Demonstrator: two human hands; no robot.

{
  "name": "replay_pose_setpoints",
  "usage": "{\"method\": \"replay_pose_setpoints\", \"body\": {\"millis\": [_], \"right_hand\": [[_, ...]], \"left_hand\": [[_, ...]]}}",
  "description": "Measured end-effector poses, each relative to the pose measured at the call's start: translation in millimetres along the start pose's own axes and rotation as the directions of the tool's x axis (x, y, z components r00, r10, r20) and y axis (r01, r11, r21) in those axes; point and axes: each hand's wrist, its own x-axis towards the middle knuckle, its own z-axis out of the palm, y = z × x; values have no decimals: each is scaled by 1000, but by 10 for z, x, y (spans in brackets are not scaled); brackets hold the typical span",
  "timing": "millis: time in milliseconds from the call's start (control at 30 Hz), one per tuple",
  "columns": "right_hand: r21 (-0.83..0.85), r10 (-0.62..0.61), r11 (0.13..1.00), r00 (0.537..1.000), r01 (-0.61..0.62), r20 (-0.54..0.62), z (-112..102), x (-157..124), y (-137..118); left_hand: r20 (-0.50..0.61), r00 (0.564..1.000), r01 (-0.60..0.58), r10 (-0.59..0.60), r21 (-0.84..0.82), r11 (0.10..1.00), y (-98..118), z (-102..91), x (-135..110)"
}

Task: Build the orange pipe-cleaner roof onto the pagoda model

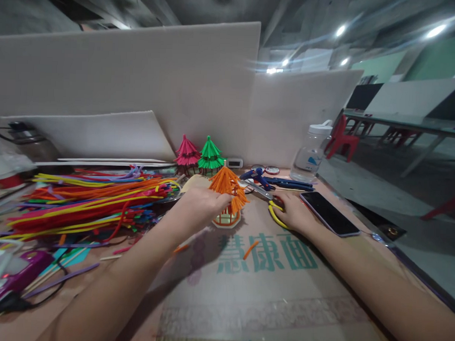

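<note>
My left hand [207, 202] is closed on a small pavilion [224, 179] with an orange pipe-cleaner roof, which stands upright on the table. Its fingertips are partly hidden behind the lower roof tier. Below the roof show thin posts and a pale base with an orange rim. To the right, my right hand [295, 211] rests low over the table, fingers curled on the yellow handles of a pair of scissors [263, 192]. The blades point away to the left. Short orange pipe-cleaner scraps [250, 250] lie in front of the pavilion.
A pink pavilion [187, 153] and a green one [210, 155] stand behind. Many coloured pipe cleaners [95, 205] cover the left side. A blue glue gun [262, 179], a phone [330, 214] and a clear bottle [310, 153] are at right; a purple power strip [22, 277] lies front left.
</note>
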Motion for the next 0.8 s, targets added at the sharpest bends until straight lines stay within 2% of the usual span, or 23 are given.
{"method": "replay_pose_setpoints", "body": {"millis": [67,133,200,267,367,433,533,600,667,800], "right_hand": [[-1,7,1000,1000,-7,1,2,-3,-1],[-4,13,1000,1000,-13,0,3,-6,0],[-8,17,1000,1000,-17,1,1,-8,-2],[-12,14,1000,1000,-14,2,-6,-9,-9],[-18,-3,1000,1000,3,-8,-16,-5,-20],[-23,-14,1000,1000,13,-23,-14,4,-18],[-35,-17,999,999,16,-39,4,18,2],[-37,-23,999,999,22,-37,19,22,22],[-34,-30,999,999,29,-31,34,21,46],[-29,-43,999,999,42,-22,65,14,103]], "left_hand": [[-4,998,62,-64,-205,977,60,-84,13],[86,996,60,-25,-434,899,110,-187,20],[117,993,50,11,-510,859,114,-272,9],[98,995,69,-24,-487,871,53,-322,-22],[41,985,166,-165,-441,882,-120,-356,-86],[10,956,267,-294,-444,855,-238,-372,-119],[-37,889,393,-456,-448,803,-354,-394,-133],[-63,868,416,-492,-446,792,-391,-408,-124],[-56,874,412,-483,-440,798,-412,-430,-113],[67,896,426,-440,-413,805,-446,-490,-164]]}}
